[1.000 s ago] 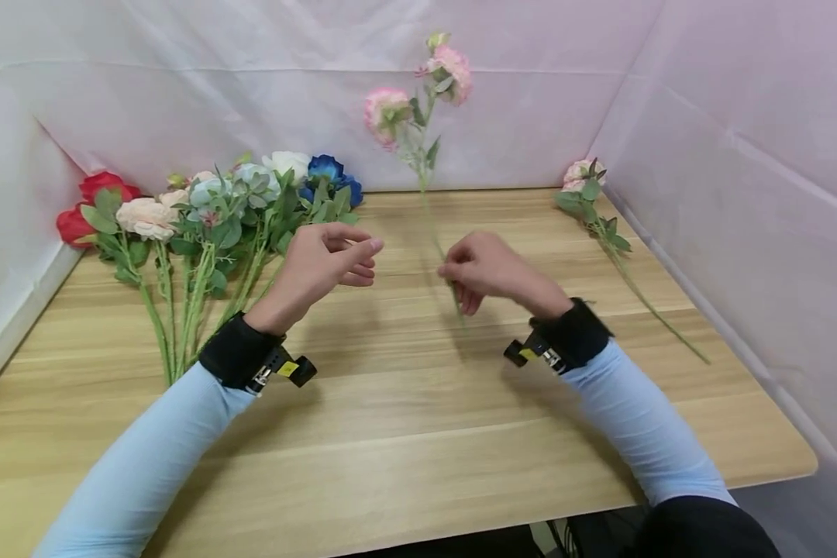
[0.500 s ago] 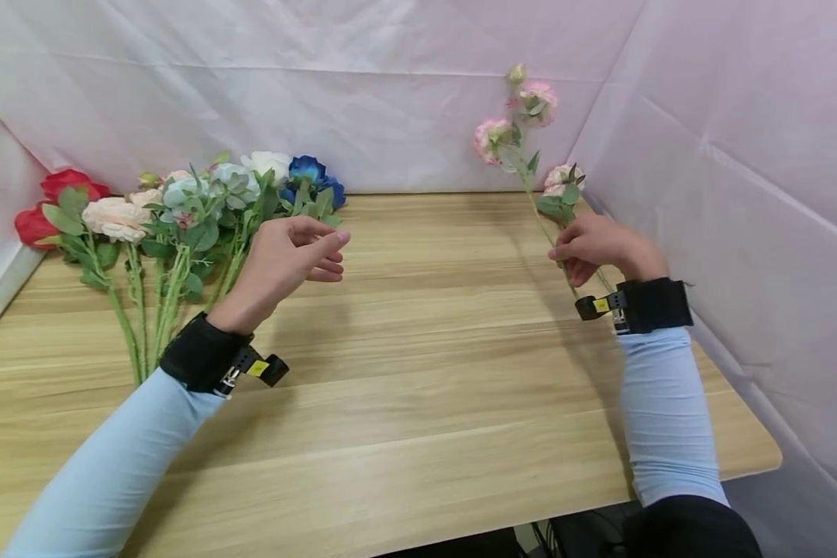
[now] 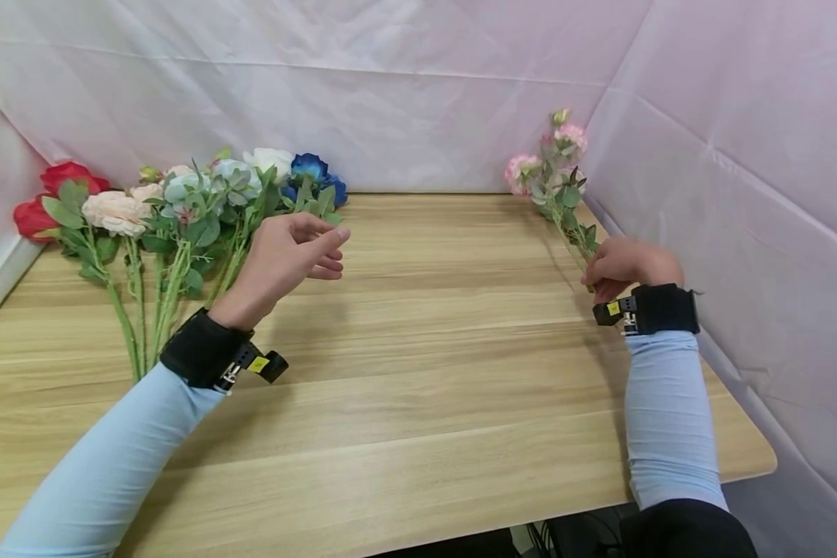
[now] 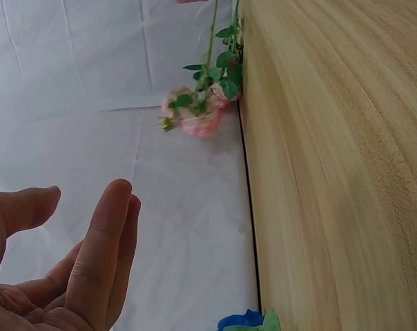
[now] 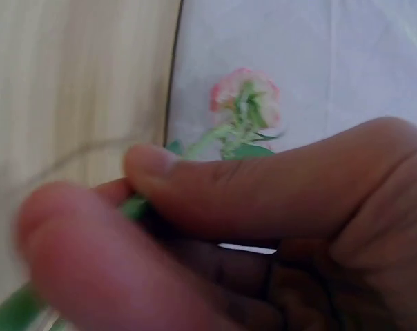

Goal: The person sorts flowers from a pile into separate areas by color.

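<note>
At the right of the table (image 3: 404,349), my right hand (image 3: 631,265) pinches the green stem (image 5: 18,310) of an artificial pink flower (image 3: 521,172). Its blooms lean up toward the back cloth, and the right wrist view shows one pink bloom (image 5: 246,100) beyond the thumb. A second, leafier pink flower (image 3: 570,195) overlaps the held one in the head view. My left hand (image 3: 279,260) hovers beside the flower bunch with loosely bent fingers and holds nothing. In the left wrist view its fingers (image 4: 101,255) are apart from the thumb.
Along the left lies a bunch of artificial flowers, with red (image 3: 73,178), peach (image 3: 117,213), light blue (image 3: 184,190), white (image 3: 268,161) and deep blue (image 3: 310,167) blooms, stems toward me. White cloth (image 3: 418,116) walls the table at the back and sides.
My right hand has carried the pink flower from mid-table to the right, then lowered it beside the other pink flower. My left hand keeps its loose pose near the bunch.
</note>
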Motion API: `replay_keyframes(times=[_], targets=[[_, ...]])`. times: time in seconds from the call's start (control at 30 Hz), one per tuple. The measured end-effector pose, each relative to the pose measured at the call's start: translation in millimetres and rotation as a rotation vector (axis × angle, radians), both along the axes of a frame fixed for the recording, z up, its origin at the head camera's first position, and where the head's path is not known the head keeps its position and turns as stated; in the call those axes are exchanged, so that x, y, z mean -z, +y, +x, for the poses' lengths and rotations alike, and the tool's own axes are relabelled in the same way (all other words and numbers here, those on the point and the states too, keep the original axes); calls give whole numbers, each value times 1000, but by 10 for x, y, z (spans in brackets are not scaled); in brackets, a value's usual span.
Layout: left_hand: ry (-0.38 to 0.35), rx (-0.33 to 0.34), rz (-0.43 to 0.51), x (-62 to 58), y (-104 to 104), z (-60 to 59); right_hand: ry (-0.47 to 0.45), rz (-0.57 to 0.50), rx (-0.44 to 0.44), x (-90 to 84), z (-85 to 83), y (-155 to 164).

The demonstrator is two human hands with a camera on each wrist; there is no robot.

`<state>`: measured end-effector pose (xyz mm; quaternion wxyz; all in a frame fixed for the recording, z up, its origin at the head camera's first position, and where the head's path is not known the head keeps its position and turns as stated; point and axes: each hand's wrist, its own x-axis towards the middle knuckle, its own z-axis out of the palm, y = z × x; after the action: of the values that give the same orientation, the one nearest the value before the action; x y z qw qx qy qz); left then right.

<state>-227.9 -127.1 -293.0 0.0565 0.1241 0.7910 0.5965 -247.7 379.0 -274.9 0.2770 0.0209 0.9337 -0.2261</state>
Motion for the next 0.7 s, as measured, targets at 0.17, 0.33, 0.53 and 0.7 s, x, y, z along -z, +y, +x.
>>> replay_keyframes(times=[0.17, 0.33, 0.53, 0.7], targets=[[1, -1, -15, 6, -5, -10, -89, 50, 18, 108, -25, 93], [-4, -13, -38, 19, -20, -33, -131, 58, 40, 200, -103, 109], [28, -32, -121, -7, -77, -58, -91, 138, 15, 251, -117, 150], [62, -35, -241, -6, -137, -107, -76, 170, -13, 287, -77, 208]])
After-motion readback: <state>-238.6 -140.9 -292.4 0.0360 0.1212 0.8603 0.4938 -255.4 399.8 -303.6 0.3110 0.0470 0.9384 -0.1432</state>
